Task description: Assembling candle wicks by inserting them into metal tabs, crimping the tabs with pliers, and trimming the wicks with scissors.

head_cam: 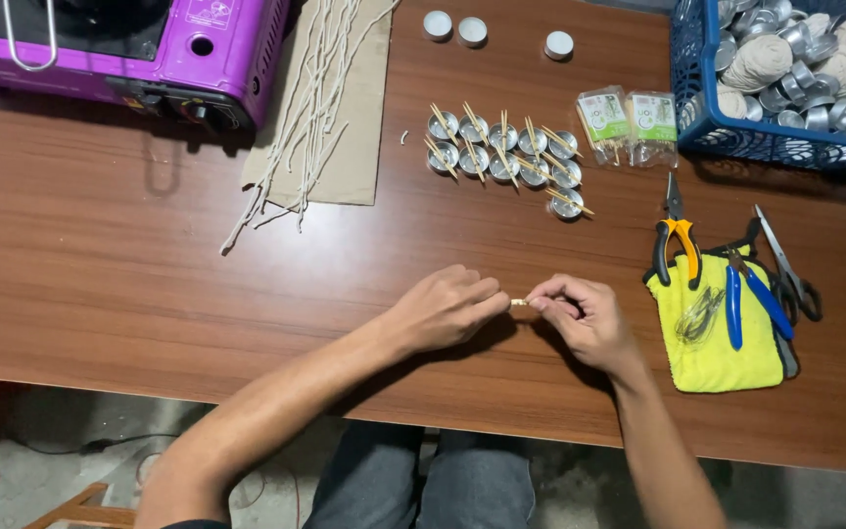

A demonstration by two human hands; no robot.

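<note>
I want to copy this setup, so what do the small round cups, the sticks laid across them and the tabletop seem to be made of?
The small round cups look like thin bright metal, likely aluminium, by their silvery shine. The sticks across them look like pale bare wood or bamboo, matte. The tabletop shows reddish-brown wood grain with a smooth sheen, possibly laminate. Both hands pinch a similar pale piece.

Bare table lies open to the left of the hands and between them and the cluster of small metal cups farther off. To the right, a yellow cloth with pliers and scissors blocks the way. Far left a purple stove and loose wicks fill the table; far right stands a blue basket.
</note>
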